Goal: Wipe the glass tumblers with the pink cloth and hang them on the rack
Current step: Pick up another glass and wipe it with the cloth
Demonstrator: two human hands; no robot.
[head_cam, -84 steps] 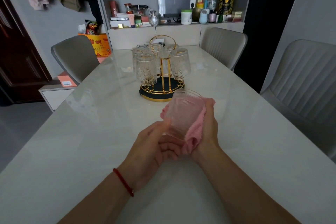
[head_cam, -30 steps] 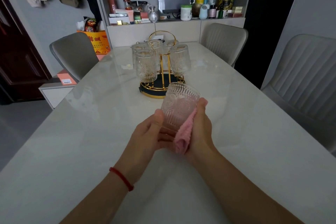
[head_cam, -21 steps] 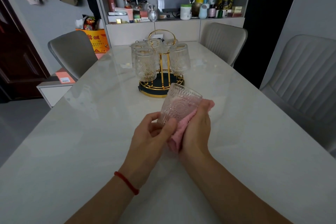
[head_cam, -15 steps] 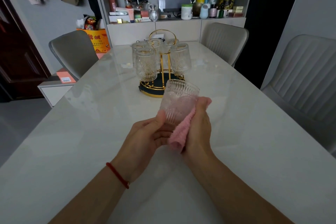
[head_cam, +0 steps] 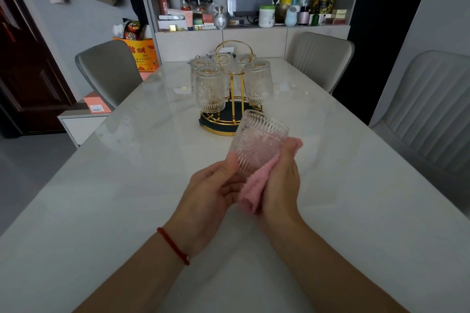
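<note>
The left grip (head_cam: pixel 216 189) pinches the glass tumbler (head_cam: pixel 258 143) low down; the right grip (head_cam: pixel 279 180) presses the pink cloth (head_cam: pixel 254 190) against it, above the worktop (head_cam: pixel 127 185) middle, near the rack (head_cam: pixel 230 119).

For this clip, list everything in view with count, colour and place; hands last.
Ribbed glass tumbler: one, clear, held above the table, rim tilted away.
Pink cloth: one, against the tumbler's right side.
Gold wire rack: one, dark base, table centre.
Hung tumblers: five visible, clear, upside down on the rack.
White marble table: one.
Grey chairs: three, around the table.
Left hand: grips the tumbler's base.
Right hand: presses the cloth on the tumbler.
</note>
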